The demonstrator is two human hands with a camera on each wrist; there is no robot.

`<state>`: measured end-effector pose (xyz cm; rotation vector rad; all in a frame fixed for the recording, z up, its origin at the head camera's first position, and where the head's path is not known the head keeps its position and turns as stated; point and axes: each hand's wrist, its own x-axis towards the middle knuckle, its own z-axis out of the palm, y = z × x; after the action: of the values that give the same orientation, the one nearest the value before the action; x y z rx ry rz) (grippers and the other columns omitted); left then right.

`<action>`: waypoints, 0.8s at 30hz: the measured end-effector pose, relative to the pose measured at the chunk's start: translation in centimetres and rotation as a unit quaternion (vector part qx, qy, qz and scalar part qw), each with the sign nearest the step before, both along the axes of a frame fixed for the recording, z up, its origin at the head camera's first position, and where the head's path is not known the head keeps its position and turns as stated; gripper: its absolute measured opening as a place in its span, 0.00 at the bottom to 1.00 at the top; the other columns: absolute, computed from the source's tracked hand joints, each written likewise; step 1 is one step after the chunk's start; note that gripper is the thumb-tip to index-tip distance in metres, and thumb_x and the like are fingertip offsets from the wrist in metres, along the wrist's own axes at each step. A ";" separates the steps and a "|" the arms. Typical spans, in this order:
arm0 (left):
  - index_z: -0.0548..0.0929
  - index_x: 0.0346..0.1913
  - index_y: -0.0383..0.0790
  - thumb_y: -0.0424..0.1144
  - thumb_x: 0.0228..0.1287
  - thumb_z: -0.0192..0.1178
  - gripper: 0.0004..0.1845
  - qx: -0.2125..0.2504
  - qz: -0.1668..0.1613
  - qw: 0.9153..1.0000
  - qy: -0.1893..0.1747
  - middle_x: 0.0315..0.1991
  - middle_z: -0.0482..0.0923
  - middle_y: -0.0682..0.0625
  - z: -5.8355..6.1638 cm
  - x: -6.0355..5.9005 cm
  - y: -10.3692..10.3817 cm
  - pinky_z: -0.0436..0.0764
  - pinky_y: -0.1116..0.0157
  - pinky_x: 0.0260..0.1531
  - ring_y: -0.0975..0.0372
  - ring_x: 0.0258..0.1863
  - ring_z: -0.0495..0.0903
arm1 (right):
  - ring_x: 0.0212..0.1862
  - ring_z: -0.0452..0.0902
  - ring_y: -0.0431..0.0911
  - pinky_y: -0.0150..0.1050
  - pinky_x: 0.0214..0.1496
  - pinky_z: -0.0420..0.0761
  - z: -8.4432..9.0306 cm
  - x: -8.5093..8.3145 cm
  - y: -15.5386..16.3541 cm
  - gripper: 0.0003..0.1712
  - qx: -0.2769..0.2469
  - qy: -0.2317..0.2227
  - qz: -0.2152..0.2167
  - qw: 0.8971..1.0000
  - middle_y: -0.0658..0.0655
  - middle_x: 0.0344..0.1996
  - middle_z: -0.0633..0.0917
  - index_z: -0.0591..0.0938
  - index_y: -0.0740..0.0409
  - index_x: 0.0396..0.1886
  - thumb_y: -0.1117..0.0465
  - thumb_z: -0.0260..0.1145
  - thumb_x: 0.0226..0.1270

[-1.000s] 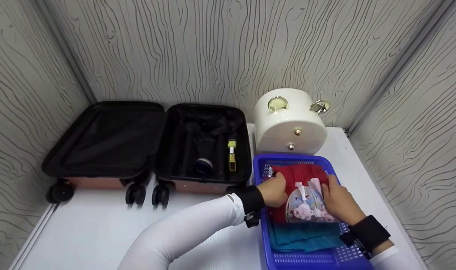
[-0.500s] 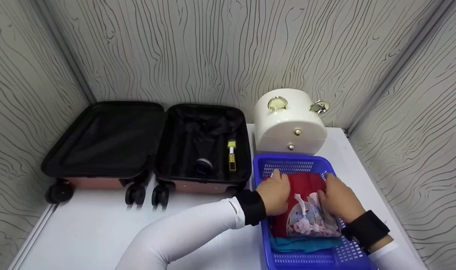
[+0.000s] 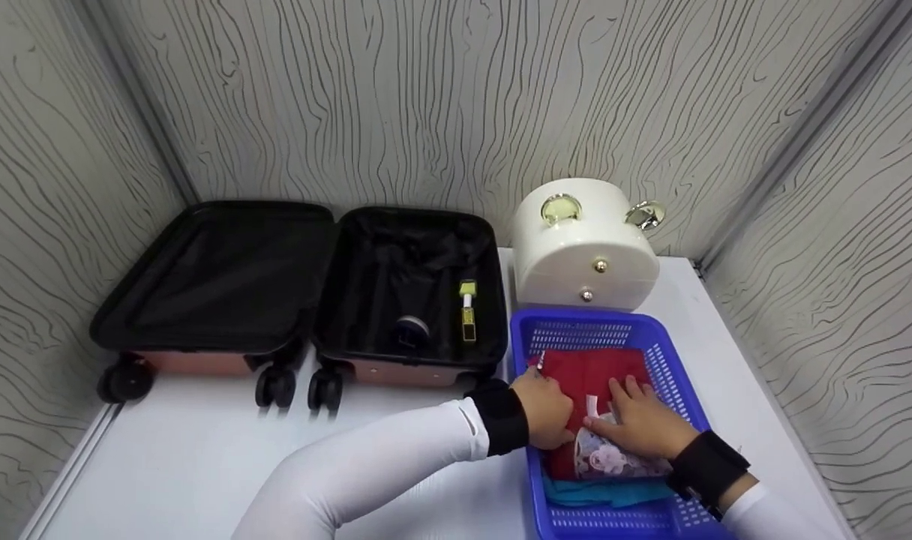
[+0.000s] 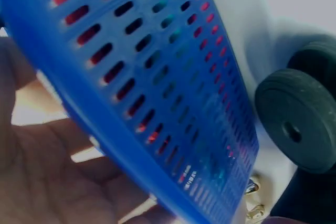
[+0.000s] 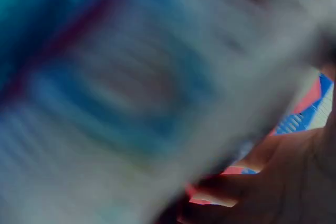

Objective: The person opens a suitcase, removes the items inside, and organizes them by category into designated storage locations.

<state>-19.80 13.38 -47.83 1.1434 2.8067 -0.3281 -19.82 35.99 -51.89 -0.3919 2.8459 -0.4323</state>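
Observation:
A blue plastic basket (image 3: 670,352) stands at the front right of the white table. In it a red garment (image 3: 587,371) with a printed picture lies over a teal garment (image 3: 613,491). My left hand (image 3: 546,409) grips the red garment's left edge, fingers curled. My right hand (image 3: 640,424) lies on the printed part with its fingers straight, pressing down. The left wrist view shows the basket's slotted wall (image 4: 157,93) close up, with my palm behind it. The right wrist view is mostly a blur of cloth, with my right hand (image 5: 294,182) low at the right.
An open suitcase (image 3: 223,277) with black lining lies at the back left; its right half holds a yellow tube (image 3: 467,311) and a dark round jar (image 3: 411,328). A white round box (image 3: 583,247) stands behind the basket. A suitcase wheel (image 4: 296,124) is near the basket. Walls close in on three sides.
Both hands drew toward the basket's near end. The right hand slid left onto the printed part, covering most of it. The red garment's far edge moved slightly nearer.

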 end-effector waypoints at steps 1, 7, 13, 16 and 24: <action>0.92 0.58 0.55 0.64 0.77 0.59 0.23 0.009 -0.003 1.000 -0.009 0.57 0.90 0.54 0.1 -0.1 -0.2 0.76 0.57 0.73 0.63 0.59 0.86 | 0.74 0.58 0.90 0.82 0.73 0.62 -0.2 -0.1 0.1 0.62 -0.002 0.005 0.003 1.000 0.94 0.71 0.65 0.68 0.86 0.73 0.30 0.68 0.72; 0.92 0.49 0.48 0.51 0.76 0.63 0.14 0.112 -0.015 0.993 -0.027 0.48 0.90 0.52 1.4 -1.5 -2.1 0.86 0.61 0.55 0.61 0.50 0.88 | 0.71 0.72 0.80 0.74 0.75 0.70 2.0 0.0 -1.9 0.46 -0.012 0.086 0.011 0.996 0.84 0.66 0.78 0.78 0.78 0.68 0.38 0.69 0.75; 0.88 0.55 0.42 0.45 0.76 0.63 0.13 0.199 -0.004 0.978 -0.059 0.50 0.87 0.49 3.7 -4.0 -6.1 0.88 0.59 0.48 0.57 0.48 0.87 | 0.42 0.85 0.54 0.55 0.47 0.88 4.1 0.0 -6.4 0.26 -0.038 0.131 0.013 0.991 0.60 0.41 0.88 0.87 0.63 0.51 0.44 0.73 0.74; 0.88 0.57 0.43 0.49 0.78 0.64 0.16 0.214 -0.003 0.974 -0.075 0.51 0.87 0.48 3.9 -4.7 -9.1 0.88 0.57 0.50 0.57 0.49 0.88 | 0.28 0.75 0.44 0.43 0.31 0.76 4.1 0.0 -8.5 0.23 -0.052 0.098 0.011 0.994 0.50 0.24 0.79 0.87 0.59 0.45 0.42 0.73 0.74; 0.89 0.35 0.41 0.50 0.72 0.70 0.15 0.202 0.042 0.978 -0.017 0.39 0.90 0.44 1.6 -5.2 -16.0 0.88 0.47 0.41 0.50 0.40 0.90 | 0.50 0.90 0.58 0.60 0.60 0.88 3.7 0.0 -12.3 0.35 -0.085 0.018 -0.008 0.996 0.69 0.51 0.90 0.79 0.73 0.68 0.47 0.70 0.78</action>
<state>-25.03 -2.61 -46.20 1.0708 2.9604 0.2811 -19.82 23.72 -48.20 -0.4133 2.8579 -0.6794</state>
